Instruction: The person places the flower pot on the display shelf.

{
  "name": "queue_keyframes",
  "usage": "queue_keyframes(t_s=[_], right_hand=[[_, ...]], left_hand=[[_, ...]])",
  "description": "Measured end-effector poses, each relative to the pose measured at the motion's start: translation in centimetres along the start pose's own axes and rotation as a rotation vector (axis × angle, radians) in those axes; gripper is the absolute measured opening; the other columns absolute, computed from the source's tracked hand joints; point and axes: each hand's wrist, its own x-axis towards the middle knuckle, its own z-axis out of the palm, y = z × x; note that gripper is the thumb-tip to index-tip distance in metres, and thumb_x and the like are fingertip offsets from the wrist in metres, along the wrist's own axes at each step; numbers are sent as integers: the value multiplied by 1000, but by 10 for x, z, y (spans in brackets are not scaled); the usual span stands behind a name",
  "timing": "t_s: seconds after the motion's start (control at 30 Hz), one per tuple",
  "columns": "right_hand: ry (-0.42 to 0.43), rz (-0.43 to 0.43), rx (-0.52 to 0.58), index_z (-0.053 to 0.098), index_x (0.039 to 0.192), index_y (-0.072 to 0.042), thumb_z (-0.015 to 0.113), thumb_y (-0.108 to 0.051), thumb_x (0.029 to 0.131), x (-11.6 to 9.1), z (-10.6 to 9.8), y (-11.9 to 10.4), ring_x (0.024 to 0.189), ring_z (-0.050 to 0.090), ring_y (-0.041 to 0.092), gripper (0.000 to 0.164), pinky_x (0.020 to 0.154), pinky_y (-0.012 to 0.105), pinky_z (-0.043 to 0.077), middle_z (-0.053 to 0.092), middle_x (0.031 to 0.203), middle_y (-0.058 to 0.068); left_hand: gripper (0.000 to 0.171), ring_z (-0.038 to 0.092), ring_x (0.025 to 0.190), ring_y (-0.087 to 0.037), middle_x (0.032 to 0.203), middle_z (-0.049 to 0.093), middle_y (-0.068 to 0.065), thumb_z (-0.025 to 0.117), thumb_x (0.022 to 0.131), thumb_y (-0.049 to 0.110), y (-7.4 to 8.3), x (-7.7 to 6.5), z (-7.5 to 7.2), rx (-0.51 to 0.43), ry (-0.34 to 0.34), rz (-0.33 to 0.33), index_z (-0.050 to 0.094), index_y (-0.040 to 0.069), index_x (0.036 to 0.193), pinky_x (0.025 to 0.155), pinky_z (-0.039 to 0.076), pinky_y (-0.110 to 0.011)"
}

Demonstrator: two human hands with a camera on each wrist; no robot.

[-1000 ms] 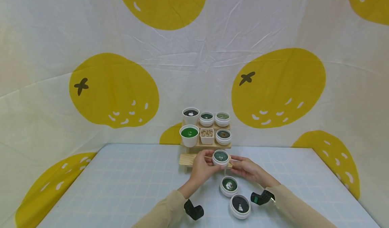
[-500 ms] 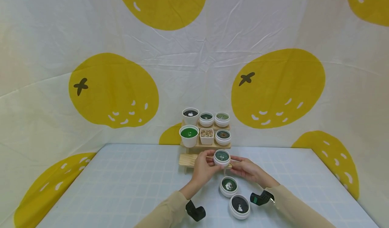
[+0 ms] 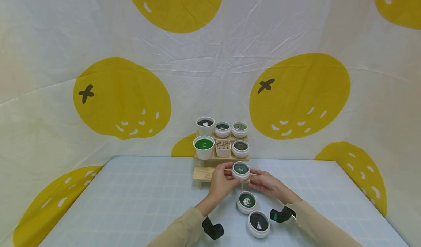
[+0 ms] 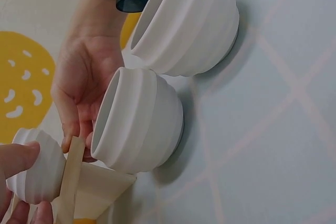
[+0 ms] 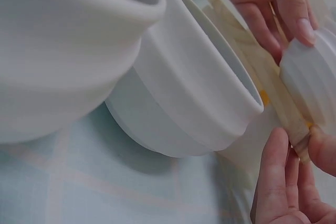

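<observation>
My left hand (image 3: 221, 184) grips a small round white pot (image 3: 241, 176) with a dark green filling, upright at the right end of the lowest wooden shelf (image 3: 202, 174). In the left wrist view its thumb lies across the side of the pot (image 4: 46, 169). My right hand (image 3: 268, 185) pinches the end of that shelf (image 5: 275, 95), thumb on one face and fingers on the other. Two more ribbed white pots stand on the table in front: one green-filled (image 3: 246, 202), one with a dark grey filling (image 3: 258, 224).
On the two upper tiers stand several white containers, among them a bright green-filled cup (image 3: 204, 148), a square dish of grains (image 3: 223, 148) and a brown-topped pot (image 3: 240, 149). Behind hangs a white cloth (image 3: 210, 86) with yellow fruit prints. A pale checked cloth (image 3: 141, 196) covers the table.
The pot in my left hand has shifted slightly to the right along the lowest shelf. My right hand stays at the shelf end, and the two front pots keep their places.
</observation>
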Motion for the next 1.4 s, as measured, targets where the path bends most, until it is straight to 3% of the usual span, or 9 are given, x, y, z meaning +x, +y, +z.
queue_keyframes(t_s=[0.37, 0.63, 0.87, 1.07, 1.4], right_hand=[[-22, -27, 7, 7, 148, 12, 44, 0, 97, -1, -1, 3, 88, 64, 6, 65, 84, 21, 56, 65, 97, -2], [-12, -23, 7, 10, 148, 11, 47, -2, 97, -3, 1, 2, 88, 64, 7, 65, 83, 21, 56, 66, 100, -1], [-18, -40, -9, 9, 148, 13, 46, 1, 95, -4, 1, 1, 91, 63, 6, 65, 86, 22, 55, 64, 102, 0], [-9, -35, -7, 9, 148, 12, 46, 0, 96, -4, 1, 2, 90, 63, 7, 65, 86, 23, 56, 63, 103, 1], [-13, -43, -15, 10, 147, 13, 46, -2, 97, -4, 1, 2, 90, 63, 6, 64, 85, 22, 56, 65, 101, 0]], left_hand=[[55, 65, 100, -27, 113, 59, -17, 81, 73, 6, 1, -6, -5, 24, -54, -16, 57, -3, 121, 82, 58, -28], [57, 59, 106, -28, 122, 57, -16, 81, 74, 8, 4, -22, -13, 80, -87, -38, 55, -2, 124, 95, 52, -36], [56, 60, 109, -30, 124, 60, -17, 80, 74, 9, 6, -36, -20, 52, -131, -20, 56, -2, 124, 96, 52, -39], [56, 58, 110, -32, 126, 60, -16, 79, 77, 15, 4, -48, -22, 28, -178, -57, 56, -2, 126, 93, 52, -42], [58, 56, 115, -38, 130, 57, -20, 77, 76, 8, 1, -67, -25, -38, -313, -69, 54, -4, 128, 96, 50, -46]])
